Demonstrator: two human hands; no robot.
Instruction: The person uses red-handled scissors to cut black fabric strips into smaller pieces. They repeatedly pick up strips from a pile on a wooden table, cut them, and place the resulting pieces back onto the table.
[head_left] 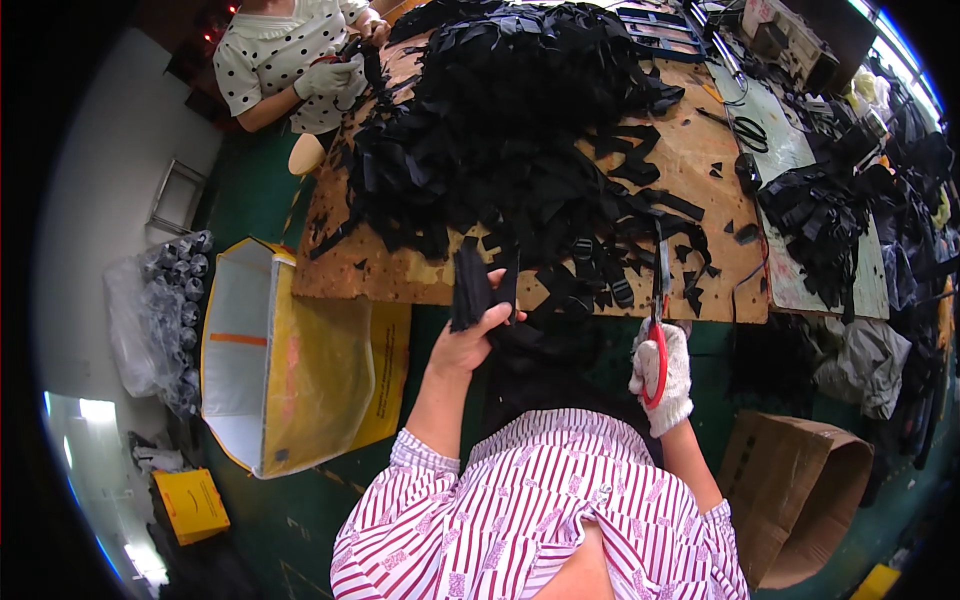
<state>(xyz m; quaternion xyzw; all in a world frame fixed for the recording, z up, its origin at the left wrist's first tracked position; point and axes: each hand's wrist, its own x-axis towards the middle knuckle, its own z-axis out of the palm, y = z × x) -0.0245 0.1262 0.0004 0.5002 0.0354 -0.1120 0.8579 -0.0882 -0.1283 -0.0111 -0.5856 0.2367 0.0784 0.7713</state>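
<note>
My bare left hand (478,335) grips a bundle of black fabric strips (470,280) at the near edge of the wooden table (730,270). To its right, my right hand (664,380), in a white knit glove, is closed on red-handled scissors (655,365), whose long metal blades point up over the table edge. A large heap of black fabric pieces (520,100) covers much of the tabletop, with loose scraps and black buckles (622,290) near the front edge. Another pair of scissors (750,132) with dark handles lies at the right.
A co-worker (260,60) in gloves works at the back left. Left stand a yellow open bin (235,400), plastic-wrapped rolls (150,320) and a yellow box (190,505). Right are a pale board (795,145) with black fabric, a machine (780,30) and an open cardboard box (790,500).
</note>
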